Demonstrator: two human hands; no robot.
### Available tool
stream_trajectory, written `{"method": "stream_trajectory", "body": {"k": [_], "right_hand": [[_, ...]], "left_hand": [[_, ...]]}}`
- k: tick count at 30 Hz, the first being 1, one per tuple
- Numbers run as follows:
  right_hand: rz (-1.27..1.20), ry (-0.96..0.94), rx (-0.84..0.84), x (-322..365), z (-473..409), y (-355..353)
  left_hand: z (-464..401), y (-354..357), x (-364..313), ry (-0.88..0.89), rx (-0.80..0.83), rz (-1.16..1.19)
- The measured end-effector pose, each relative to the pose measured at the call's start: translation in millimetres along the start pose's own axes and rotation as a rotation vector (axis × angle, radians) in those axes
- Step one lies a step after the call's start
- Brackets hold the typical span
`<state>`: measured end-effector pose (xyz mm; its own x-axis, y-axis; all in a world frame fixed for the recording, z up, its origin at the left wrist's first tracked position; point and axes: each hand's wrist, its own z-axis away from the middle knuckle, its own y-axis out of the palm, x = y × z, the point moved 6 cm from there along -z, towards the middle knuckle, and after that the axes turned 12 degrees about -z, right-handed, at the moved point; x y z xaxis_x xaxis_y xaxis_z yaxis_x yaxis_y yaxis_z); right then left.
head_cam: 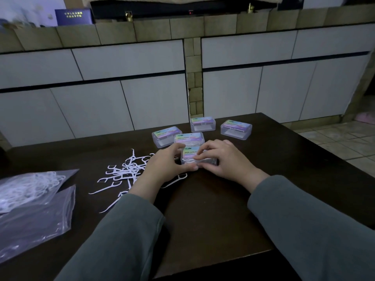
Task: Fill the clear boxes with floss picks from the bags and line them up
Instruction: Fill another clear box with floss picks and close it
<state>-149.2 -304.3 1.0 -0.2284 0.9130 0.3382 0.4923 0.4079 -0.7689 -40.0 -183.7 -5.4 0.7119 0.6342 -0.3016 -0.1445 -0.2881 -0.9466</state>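
On the dark wooden table (213, 209), five clear boxes are sitting in a loose cluster, each with a pastel label on its lid. Both hands are grasping the nearest box (192, 157): the left hand (162, 165) is curling round its left end with the thumb at the front edge, and the right hand (225, 159) is wrapping its right end with fingertips resting on the lid. White picks are showing faintly through its wall. Touching it from behind is a second box (189, 138), with a third box (166, 136) just beside that on the left; a fourth box (203, 124) and a fifth box (236, 129) are standing farther back, apart from each other. What those four are holding cannot be told. Loose floss picks (125, 171) are lying scattered left of the hands, one poking out under the left palm. Near the left edge, a clear bag (30, 189) is holding a heap of white picks, overlapping a flatter bag (40, 220). Grey sleeves are covering both forearms. Behind the table, pale cabinet fronts (101, 88) are running beneath a tiled counter edge (182, 27), and tiled floor (345, 142) is showing at right.
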Motion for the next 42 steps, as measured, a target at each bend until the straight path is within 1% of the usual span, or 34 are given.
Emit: {"method": "stream_trajectory", "body": {"k": [6, 9, 12, 14, 16, 17, 20, 22, 24, 26, 29, 32, 34, 36, 39, 42], "right_hand": [[-0.043, 0.099, 0.013, -3.4, -4.1, -0.3], [-0.1, 0.107, -0.001, -2.9, -2.2, 1.9], [-0.162, 0.128, -0.014, -8.5, 2.9, -1.2], [-0.254, 0.194, -0.113, -18.4, 6.4, -14.5], [-0.317, 0.279, -0.225, -33.5, 10.7, -29.5], [-0.329, 0.317, -0.275, -42.4, 12.7, -34.7], [-0.307, 0.474, -0.426, -78.0, 21.0, -50.5], [-0.233, 0.595, -0.471, -100.8, 26.7, -58.7], [-0.193, 0.696, -0.436, -119.2, 28.6, -62.2], [-0.178, 0.778, -0.363, -133.6, 26.6, -62.2], [-0.164, 0.847, -0.261, -151.8, 19.4, -61.7], [-0.181, 0.905, -0.154, -164.0, 16.7, -59.7], [-0.165, 0.911, -0.118, -167.3, 16.3, -59.8], [-0.171, 0.893, -0.12, -168.0, 16.0, -61.0], [-0.181, 0.842, -0.102, -163.5, 17.9, -62.5], [-0.188, 0.781, -0.035, -154.2, 25.1, -64.1]], "left_hand": [[-1.2, 0.6, -1.9, -0.002, -0.017, -0.102], [-2.8, 1.2, -3.5, 0.005, -0.014, -0.15], [-1.3, -7.2, -3.1, -0.012, -0.016, -0.255], [1.6, -24.6, -9.1, -0.012, -0.123, -0.288], [1.8, -43.3, -25.3, 0.014, -0.257, -0.253], [-0.7, -48.4, -35.4, 0.038, -0.284, -0.229], [-21.3, -46.3, -77.1, 0.155, -0.243, -0.185], [-39.6, -37.9, -101.1, 0.206, -0.203, -0.164], [-62.8, -23.6, -115.9, 0.212, -0.135, -0.155], [-88.9, -6.2, -124.2, 0.197, -0.056, -0.193], [-123.1, 13.8, -132.2, 0.188, 0.023, -0.291], [-146.0, 29.1, -140.9, 0.219, 0.097, -0.384], [-155.8, 35.4, -143.9, 0.209, 0.158, -0.442], [-159.8, 36.4, -146.0, 0.183, 0.184, -0.438], [-152.6, 31.1, -149.3, 0.189, 0.183, -0.417], [-134.8, 23.9, -150.9, 0.251, 0.166, -0.447]]}}
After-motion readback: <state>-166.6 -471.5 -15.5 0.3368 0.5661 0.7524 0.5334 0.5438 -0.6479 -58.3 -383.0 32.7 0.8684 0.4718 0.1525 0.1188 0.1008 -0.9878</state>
